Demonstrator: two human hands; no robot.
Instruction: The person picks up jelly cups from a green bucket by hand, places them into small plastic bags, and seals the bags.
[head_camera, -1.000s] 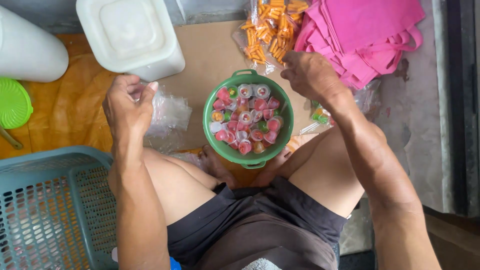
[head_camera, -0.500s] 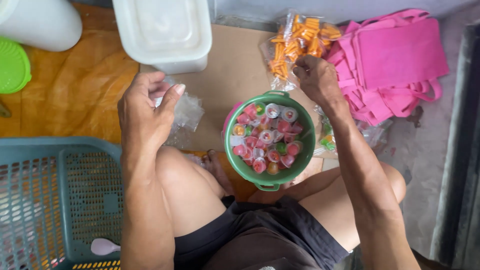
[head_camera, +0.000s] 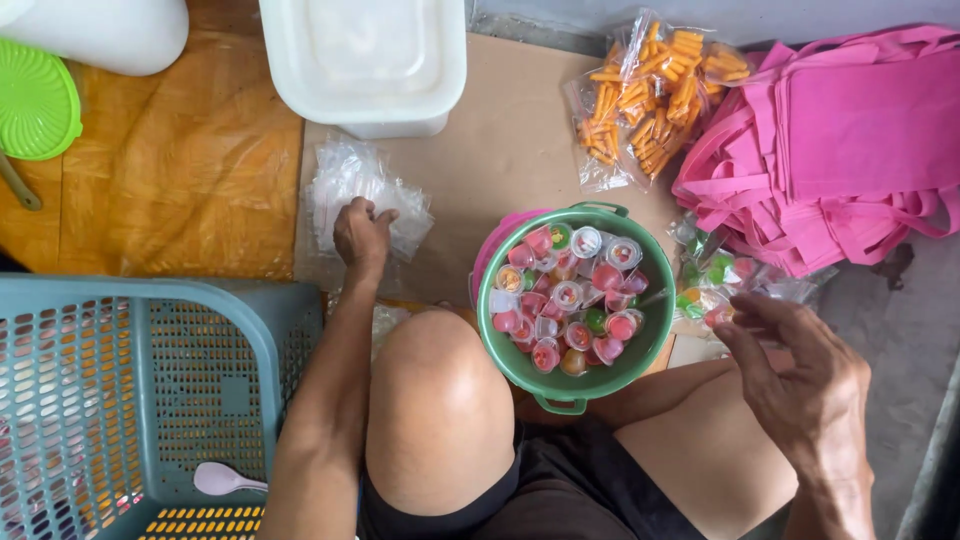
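Left hand (head_camera: 362, 232), having dropped from mid-air, is pinching fingers onto the clear bags (head_camera: 352, 190); right hand (head_camera: 800, 385), fingers apart, is withdrawing empty beside the green bowl (head_camera: 655, 345).

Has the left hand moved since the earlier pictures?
Yes. The left hand went down from in front of the white tub onto the clear plastic bags.

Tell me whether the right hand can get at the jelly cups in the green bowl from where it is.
Probably yes. The right hand hangs open just beside the green bowl, which is uncovered, and the jelly cups lie heaped near its rim. Nothing stands between hand and bowl.
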